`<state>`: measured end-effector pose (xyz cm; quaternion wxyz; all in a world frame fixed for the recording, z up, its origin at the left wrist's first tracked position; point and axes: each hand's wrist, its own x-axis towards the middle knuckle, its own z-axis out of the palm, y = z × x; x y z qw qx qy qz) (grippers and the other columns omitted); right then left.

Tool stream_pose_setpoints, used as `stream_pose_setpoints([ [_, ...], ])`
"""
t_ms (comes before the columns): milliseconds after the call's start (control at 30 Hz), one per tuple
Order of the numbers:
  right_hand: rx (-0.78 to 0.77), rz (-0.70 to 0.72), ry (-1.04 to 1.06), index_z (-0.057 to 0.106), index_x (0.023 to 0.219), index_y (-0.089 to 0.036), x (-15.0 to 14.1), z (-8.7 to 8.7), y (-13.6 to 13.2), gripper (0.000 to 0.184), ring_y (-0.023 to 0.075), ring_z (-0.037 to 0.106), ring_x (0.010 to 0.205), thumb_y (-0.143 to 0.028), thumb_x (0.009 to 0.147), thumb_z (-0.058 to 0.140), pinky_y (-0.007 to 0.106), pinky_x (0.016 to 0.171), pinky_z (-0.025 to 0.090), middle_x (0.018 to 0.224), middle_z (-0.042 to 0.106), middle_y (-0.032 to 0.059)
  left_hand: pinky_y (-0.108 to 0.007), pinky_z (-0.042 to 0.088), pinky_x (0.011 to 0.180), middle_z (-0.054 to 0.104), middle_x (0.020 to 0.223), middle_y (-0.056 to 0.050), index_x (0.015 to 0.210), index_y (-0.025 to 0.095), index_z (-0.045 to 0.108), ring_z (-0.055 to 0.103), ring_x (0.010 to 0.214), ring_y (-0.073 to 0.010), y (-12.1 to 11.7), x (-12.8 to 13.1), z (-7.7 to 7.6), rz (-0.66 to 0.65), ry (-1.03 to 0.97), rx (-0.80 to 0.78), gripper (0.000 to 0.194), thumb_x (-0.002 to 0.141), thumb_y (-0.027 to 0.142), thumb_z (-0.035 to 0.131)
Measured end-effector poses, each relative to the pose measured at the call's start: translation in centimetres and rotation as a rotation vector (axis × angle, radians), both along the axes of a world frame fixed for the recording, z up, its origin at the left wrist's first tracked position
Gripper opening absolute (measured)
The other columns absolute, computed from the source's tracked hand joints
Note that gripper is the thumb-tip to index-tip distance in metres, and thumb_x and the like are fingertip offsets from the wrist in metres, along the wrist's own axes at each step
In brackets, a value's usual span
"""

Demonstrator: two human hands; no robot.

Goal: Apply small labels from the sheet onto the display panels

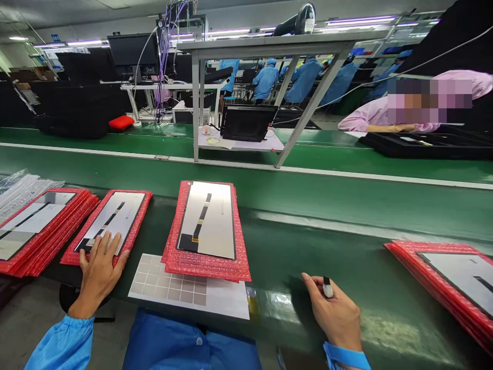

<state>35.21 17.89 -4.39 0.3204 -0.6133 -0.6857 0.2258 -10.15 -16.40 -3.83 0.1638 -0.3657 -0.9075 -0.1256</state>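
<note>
My left hand (99,272) rests with fingers spread on the lower end of a display panel (130,208), a pale flat screen with a dark flex cable, lying on red bubble wrap. Near the middle, a second display panel (221,218) tops a stack of red bubble-wrap sheets (211,268). Partly under that stack lies a white sheet with pale square labels (169,285). Over the green table, my right hand (339,314) is closed around a small black-and-white pen-like thing (327,289); most of it is hidden in the palm.
Stacked panels in red bubble wrap (63,228) stand at far left, with clear plastic bags (23,187) behind. Another wrapped stack (435,285) is at right. A metal shelf frame (300,113) rises across the belt. A person in a pink sleeve (362,115) leans opposite, beside a black tray (389,146).
</note>
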Motion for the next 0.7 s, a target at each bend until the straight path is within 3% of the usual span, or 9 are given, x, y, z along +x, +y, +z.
stream_pose_setpoints([
  [233, 0.012, -0.023, 0.025, 0.07, 0.07, -0.021, 0.0, -0.1, -0.2, 0.059, 0.0231, 0.06, 0.057, -0.079, 0.075, 0.059, 0.032, 0.057, 0.044, 0.058, 0.065, 0.0049, -0.075, 0.005, 0.123, 0.038, 0.165, -0.026, 0.149, 0.014, 0.056, 0.03, 0.157, -0.0444, -0.5, -0.3, 0.0, -0.024, 0.04, 0.128, 0.054, 0.107, 0.045, 0.04],
  [300, 0.022, -0.012, 0.03, 0.07, 0.07, -0.021, -0.1, -0.1, -0.3, 0.061, 0.022, 0.058, 0.055, -0.08, 0.076, 0.059, 0.032, 0.057, 0.043, 0.055, 0.063, 0.004, -0.072, 0.011, 0.125, 0.043, 0.161, -0.028, 0.147, 0.012, 0.056, 0.033, 0.156, -0.0437, -0.9, 0.4, 0.0, -0.043, 0.131, 0.239, 0.051, 0.105, 0.04, 0.049],
  [367, 0.034, 0.002, 0.039, 0.069, 0.069, -0.021, -0.2, -0.2, -0.2, 0.062, 0.0208, 0.057, 0.054, -0.081, 0.077, 0.059, 0.031, 0.056, 0.043, 0.054, 0.062, 0.0032, -0.066, 0.027, 0.124, 0.057, 0.148, -0.025, 0.143, 0.015, 0.06, 0.044, 0.149, -0.0414, -1.2, 1.8, -0.2, -0.095, 0.231, 0.372, 0.046, 0.1, 0.033, 0.06],
  [433, 0.049, 0.004, 0.055, 0.07, 0.068, -0.02, -0.2, -0.1, -0.2, 0.064, 0.0199, 0.056, 0.054, -0.082, 0.078, 0.059, 0.031, 0.056, 0.042, 0.055, 0.062, 0.0032, -0.058, 0.046, 0.114, 0.069, 0.127, -0.018, 0.135, 0.022, 0.064, 0.061, 0.131, -0.0366, -1.0, 3.8, -0.3, -0.24, 0.255, 0.469, 0.041, 0.094, 0.023, 0.069],
  [500, 0.064, -0.02, 0.085, 0.07, 0.069, -0.019, -0.3, 0.1, -0.3, 0.063, 0.0195, 0.056, 0.055, -0.082, 0.078, 0.062, 0.031, 0.056, 0.042, 0.057, 0.064, 0.0039, -0.047, 0.058, 0.099, 0.074, 0.108, -0.01, 0.124, 0.026, 0.068, 0.071, 0.109, -0.0288, -0.2, 6.3, -0.3, -0.489, 0.166, 0.493, 0.037, 0.09, 0.01, 0.07],
  [600, 0.09, -0.071, 0.18, 0.069, 0.07, -0.019, -0.6, 0.8, -1.4, 0.057, 0.0191, 0.056, 0.058, -0.075, 0.08, 0.067, 0.031, 0.059, 0.043, 0.061, 0.064, 0.0039, -0.037, 0.062, 0.093, 0.076, 0.103, -0.007, 0.115, 0.025, 0.071, 0.073, 0.1, -0.0228, 1.8, 10.3, 0.0, -0.784, -0.02, 0.445, 0.035, 0.089, 0.001, 0.066],
  [700, 0.054, -0.039, 0.376, 0.069, 0.072, -0.019, -1.5, 1.7, -3.7, 0.05, 0.0168, 0.051, 0.056, -0.067, 0.084, 0.068, 0.029, 0.055, 0.04, 0.06, 0.059, 0.0009, -0.036, 0.062, 0.098, 0.078, 0.107, -0.008, 0.118, 0.024, 0.072, 0.074, 0.108, -0.0233, 4.1, 13.8, 0.2, -0.915, -0.146, 0.39, 0.033, 0.091, 0.005, 0.064],
])
